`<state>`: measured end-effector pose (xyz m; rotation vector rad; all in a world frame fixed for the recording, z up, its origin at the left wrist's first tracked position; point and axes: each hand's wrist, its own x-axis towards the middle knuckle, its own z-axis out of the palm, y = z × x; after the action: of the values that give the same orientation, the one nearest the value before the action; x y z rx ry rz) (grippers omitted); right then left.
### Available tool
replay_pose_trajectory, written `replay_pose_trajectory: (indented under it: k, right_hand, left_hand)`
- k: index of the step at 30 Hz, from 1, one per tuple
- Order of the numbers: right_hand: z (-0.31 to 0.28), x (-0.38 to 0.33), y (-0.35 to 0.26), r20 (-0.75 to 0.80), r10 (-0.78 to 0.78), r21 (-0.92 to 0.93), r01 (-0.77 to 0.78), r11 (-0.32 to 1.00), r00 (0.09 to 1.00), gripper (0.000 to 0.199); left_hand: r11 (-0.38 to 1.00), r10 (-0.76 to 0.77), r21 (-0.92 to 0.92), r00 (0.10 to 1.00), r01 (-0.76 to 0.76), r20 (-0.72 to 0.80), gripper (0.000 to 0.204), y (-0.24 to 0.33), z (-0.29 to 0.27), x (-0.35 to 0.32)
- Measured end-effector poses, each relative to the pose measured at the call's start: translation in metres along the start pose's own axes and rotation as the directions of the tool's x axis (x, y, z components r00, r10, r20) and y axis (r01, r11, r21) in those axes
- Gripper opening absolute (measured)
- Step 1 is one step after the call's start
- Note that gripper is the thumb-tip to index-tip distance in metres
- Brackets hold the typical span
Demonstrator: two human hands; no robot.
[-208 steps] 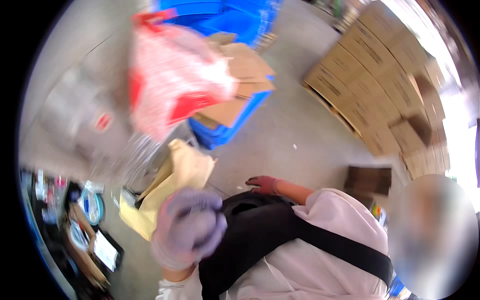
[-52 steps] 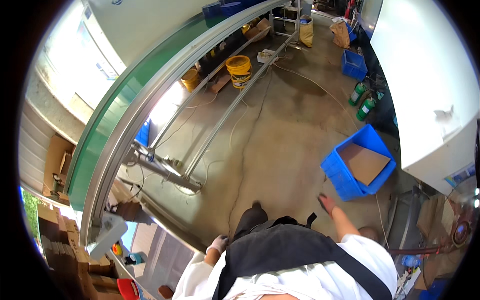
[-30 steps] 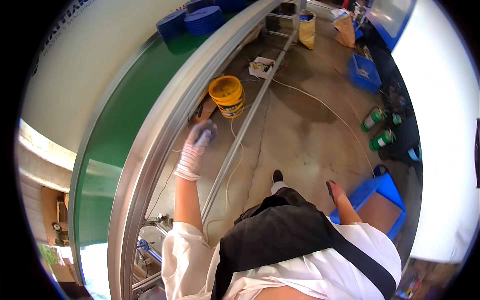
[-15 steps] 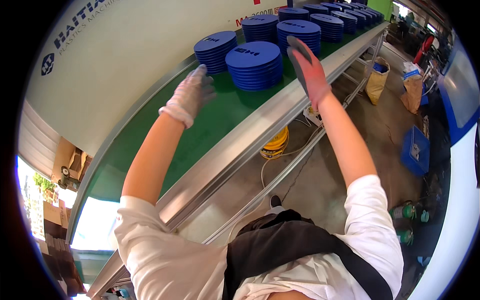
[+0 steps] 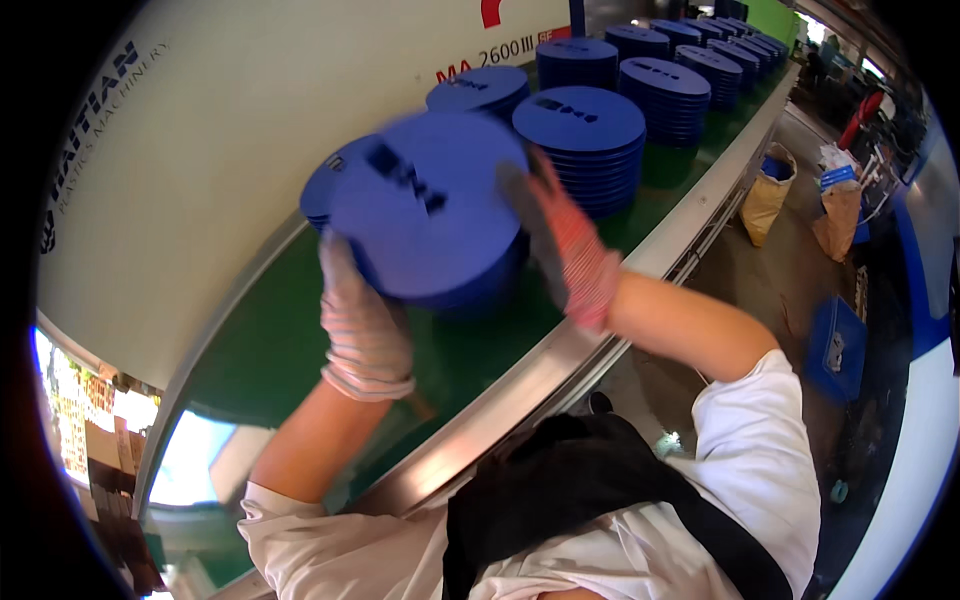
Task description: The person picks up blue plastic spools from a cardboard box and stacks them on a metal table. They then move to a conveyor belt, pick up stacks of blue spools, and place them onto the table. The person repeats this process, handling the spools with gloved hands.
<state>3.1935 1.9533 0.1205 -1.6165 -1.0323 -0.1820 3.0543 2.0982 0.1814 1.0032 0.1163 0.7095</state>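
Observation:
A stack of round blue discs [image 5: 440, 225], slightly blurred, is held up close between my two gloved hands over the green belt. My left hand [image 5: 362, 325], in a pale striped glove, grips its near left side with the fingers partly under the edge. On the right side my right hand [image 5: 565, 240], in a red and grey glove, presses against the rim. Dark cut-out shapes show on the top disc. Directly behind are more stacks of blue discs, one at the left [image 5: 318, 190] partly covered by the held stack and another [image 5: 580, 125] beyond my right hand.
The green belt [image 5: 270, 330] has a metal side rail [image 5: 660, 255] and carries several disc stacks in rows toward the far right. A large cream machine panel [image 5: 220, 140] borders it at the left. On the floor at right stand paper sacks [image 5: 768, 200] and a blue bin [image 5: 838, 350].
Both hands have closed on the nearest disc stack, which has come up and toward me, tilting slightly. Half a second ago the hands were apart at its sides.

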Motion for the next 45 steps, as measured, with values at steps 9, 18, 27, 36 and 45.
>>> replay_pose_trajectory:
  k: [9,18,27,36,45]
  right_hand:
    - [-0.183,0.139,-0.009,0.265,0.266,0.720,-0.374,0.584,0.927,0.055]
    - [-0.220,0.131,0.079,0.361,0.233,0.569,-0.411,0.712,0.903,0.055]
    - [-0.196,0.101,0.124,0.648,0.159,0.719,-0.667,0.194,0.745,0.059]
    - [-0.195,0.105,0.099,0.499,0.116,0.774,-0.502,0.385,0.859,0.062]
    - [-0.299,0.194,0.057,0.517,-0.095,0.692,-0.350,0.631,0.851,0.065]
  left_hand:
    - [-0.282,0.361,0.886,0.815,-0.368,0.453,0.037,-0.037,0.130,0.110]
    - [0.964,-0.258,0.098,0.960,0.248,0.108,0.035,-0.065,0.115,0.115]
    - [0.982,-0.136,-0.128,0.989,0.142,0.053,0.051,-0.144,0.108,0.110]
    - [0.496,-0.183,-0.806,0.946,0.324,0.268,0.058,-0.125,0.144,0.099]
    - [0.952,-0.151,-0.153,0.841,0.266,0.519,0.061,-0.101,0.274,0.176]
